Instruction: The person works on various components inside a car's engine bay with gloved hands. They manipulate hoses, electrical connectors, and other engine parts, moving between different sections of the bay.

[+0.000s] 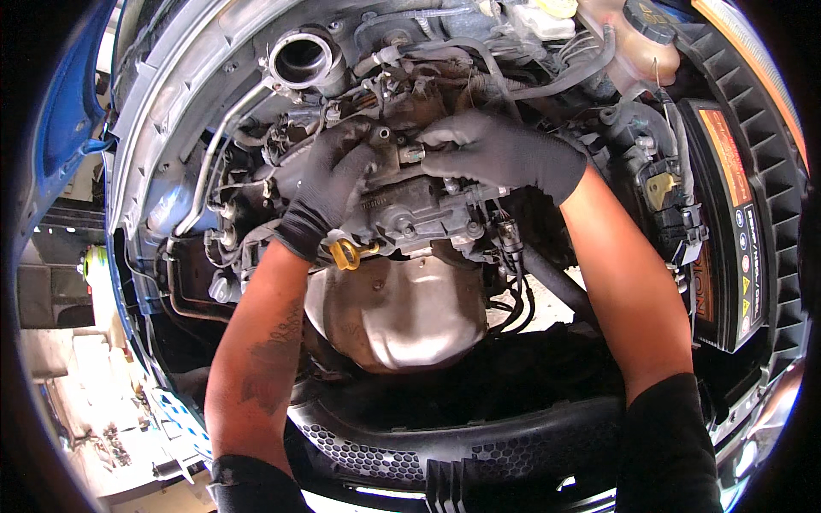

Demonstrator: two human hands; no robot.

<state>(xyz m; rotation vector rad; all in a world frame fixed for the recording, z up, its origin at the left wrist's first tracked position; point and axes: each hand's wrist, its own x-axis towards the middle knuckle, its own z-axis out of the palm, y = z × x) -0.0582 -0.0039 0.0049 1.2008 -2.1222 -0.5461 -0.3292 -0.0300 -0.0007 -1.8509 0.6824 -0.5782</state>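
Observation:
Both my hands, in dark gloves, reach over the middle of a car engine. My left hand (pixel 335 175) is closed, its fingertips bent against the engine's top beside a small round metal sleeve (pixel 384 133); what they grip, if anything, is hidden. From the other side my right hand (pixel 496 154) has its thumb and fingers closed around a small silvery cylindrical part (pixel 411 155). Below the hands sits the engine's dark top cover (pixel 406 214). A yellow dipstick handle (pixel 346 254) sticks out just under my left wrist.
A silvery heat shield (pixel 402 312) bulges at the engine's near side. To the right stands a battery (pixel 727 231) with an orange and black label. A round open metal pipe mouth (pixel 304 60) is at the far left, a coolant tank (pixel 637 47) at the far right. Hoses and cables surround the engine.

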